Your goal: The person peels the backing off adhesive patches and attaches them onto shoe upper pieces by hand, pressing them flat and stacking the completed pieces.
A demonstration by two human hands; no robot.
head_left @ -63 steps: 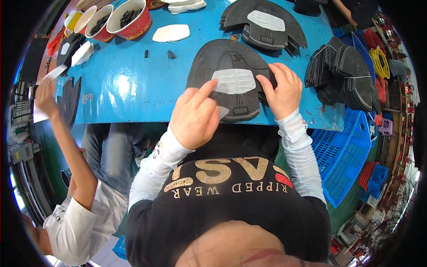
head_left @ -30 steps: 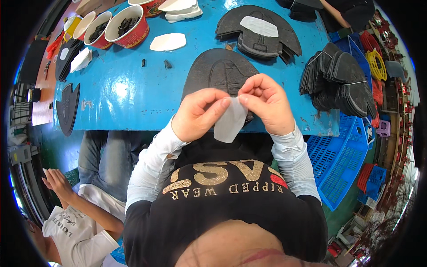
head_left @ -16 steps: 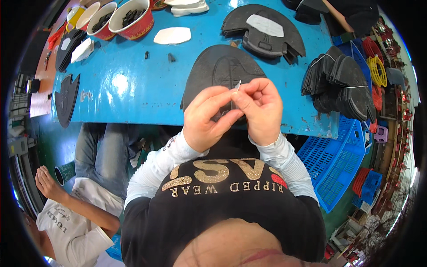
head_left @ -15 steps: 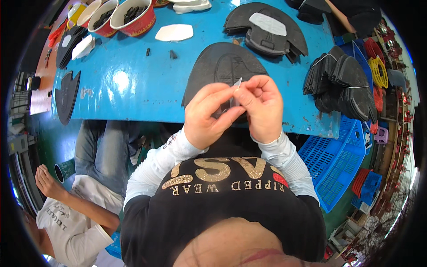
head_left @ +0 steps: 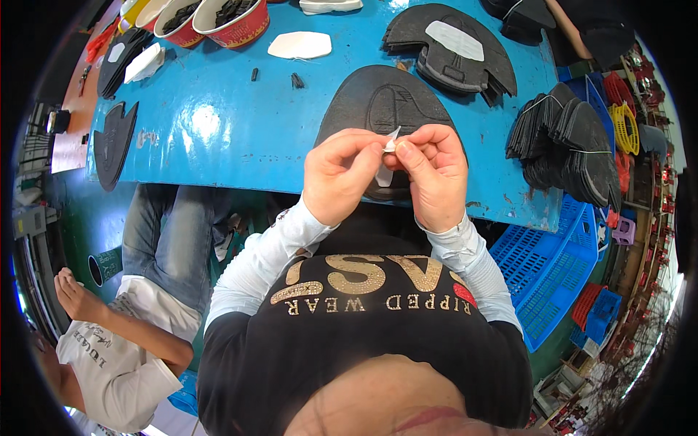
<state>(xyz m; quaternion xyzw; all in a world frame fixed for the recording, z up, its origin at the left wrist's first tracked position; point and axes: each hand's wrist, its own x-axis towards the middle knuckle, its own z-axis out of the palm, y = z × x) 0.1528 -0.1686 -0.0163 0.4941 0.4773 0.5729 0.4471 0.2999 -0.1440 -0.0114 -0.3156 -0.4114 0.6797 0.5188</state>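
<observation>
Both hands meet above the near edge of the blue counter (head_left: 218, 138), fingertips pinched together on 1 small white backing piece (head_left: 387, 163). The left hand (head_left: 340, 174) closes thumb and forefinger on the piece's upper left edge; the right hand (head_left: 435, 178) closes its grip on the upper right, so the 2 grips nearly touch at the top. The piece hangs down from the pinch, its long axis running toward the person, and its lower part is partly hidden between the hands. Both hands are equally close to it; neither has a free finger spread.

Directly under and beyond the hands lies a black shoe upper panel (head_left: 385, 102), flat on the counter, its rounded end pointing to the far edge. Farther off sit a stack of black panels (head_left: 451, 51) topped by a white patch, a loose white insert (head_left: 299, 45) and red bowls (head_left: 233, 18) at the far left corner.
</observation>
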